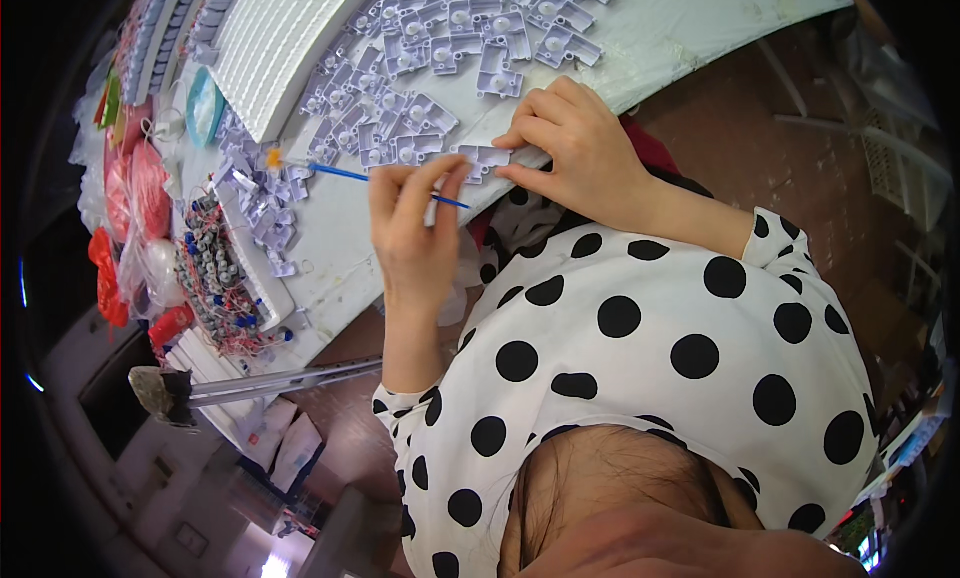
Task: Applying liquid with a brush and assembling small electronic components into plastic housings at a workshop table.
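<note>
A white table is covered with small pale purple plastic parts. One flat purple plastic piece is pinched at the table's edge by the right hand. A thin blue brush is pinched by the left hand.

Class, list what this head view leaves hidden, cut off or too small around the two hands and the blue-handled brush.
- Brush handle: its rear end is hidden inside the left hand.
- Small white part: partly covered by the right hand fingers.
- Orange brush tip: too small to tell what it touches.
- White table: cut off at the top edge.
</note>
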### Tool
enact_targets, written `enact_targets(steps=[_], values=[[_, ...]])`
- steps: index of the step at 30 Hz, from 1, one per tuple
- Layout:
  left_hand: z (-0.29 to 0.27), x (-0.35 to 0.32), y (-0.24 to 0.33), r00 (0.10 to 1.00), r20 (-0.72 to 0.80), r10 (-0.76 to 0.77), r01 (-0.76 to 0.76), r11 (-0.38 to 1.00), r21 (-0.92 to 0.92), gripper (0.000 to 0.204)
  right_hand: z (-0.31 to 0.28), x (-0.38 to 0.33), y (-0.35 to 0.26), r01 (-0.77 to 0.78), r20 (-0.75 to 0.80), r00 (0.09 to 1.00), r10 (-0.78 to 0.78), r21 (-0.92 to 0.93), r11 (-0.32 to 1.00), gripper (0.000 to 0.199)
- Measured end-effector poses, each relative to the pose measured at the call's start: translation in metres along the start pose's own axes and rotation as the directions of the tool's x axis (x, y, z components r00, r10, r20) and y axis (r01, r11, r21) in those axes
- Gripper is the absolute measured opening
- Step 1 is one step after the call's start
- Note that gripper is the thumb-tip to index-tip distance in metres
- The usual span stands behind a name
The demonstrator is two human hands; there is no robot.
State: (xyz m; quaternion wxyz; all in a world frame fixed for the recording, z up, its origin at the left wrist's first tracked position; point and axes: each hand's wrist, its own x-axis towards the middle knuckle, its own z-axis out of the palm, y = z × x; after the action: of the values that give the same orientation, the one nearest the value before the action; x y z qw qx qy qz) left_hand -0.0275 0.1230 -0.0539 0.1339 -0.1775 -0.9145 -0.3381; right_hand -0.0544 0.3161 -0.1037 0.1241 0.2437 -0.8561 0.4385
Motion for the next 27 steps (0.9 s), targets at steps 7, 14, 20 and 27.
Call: enact_targets(steps=[7, 14, 20, 27], values=[[0.005, -0.010, -0.016, 1.000, -0.022, -0.019, 0.021, 0.995, 0.094, 0.020, 0.001, 0.000, -0.001, -0.005, 0.003, 1.000, 0.004, 0.013, 1.000, 0.022], [0.006, -0.010, -0.016, 0.999, 0.018, -0.045, 0.043, 0.996, 0.080, 0.021, 0.000, 0.000, -0.001, 0.001, 0.011, 1.000, -0.001, -0.006, 1.000, 0.022], [0.001, -0.002, -0.012, 0.989, 0.095, -0.115, 0.108, 0.991, 0.076, 0.022, -0.001, 0.000, -0.001, -0.001, 0.016, 1.000, 0.002, -0.011, 1.000, 0.022], [-0.021, -0.002, -0.005, 0.995, -0.072, -0.066, 0.070, 0.997, 0.046, 0.030, 0.000, -0.001, 0.000, 0.004, 0.010, 1.000, -0.004, 0.002, 1.000, 0.021]])
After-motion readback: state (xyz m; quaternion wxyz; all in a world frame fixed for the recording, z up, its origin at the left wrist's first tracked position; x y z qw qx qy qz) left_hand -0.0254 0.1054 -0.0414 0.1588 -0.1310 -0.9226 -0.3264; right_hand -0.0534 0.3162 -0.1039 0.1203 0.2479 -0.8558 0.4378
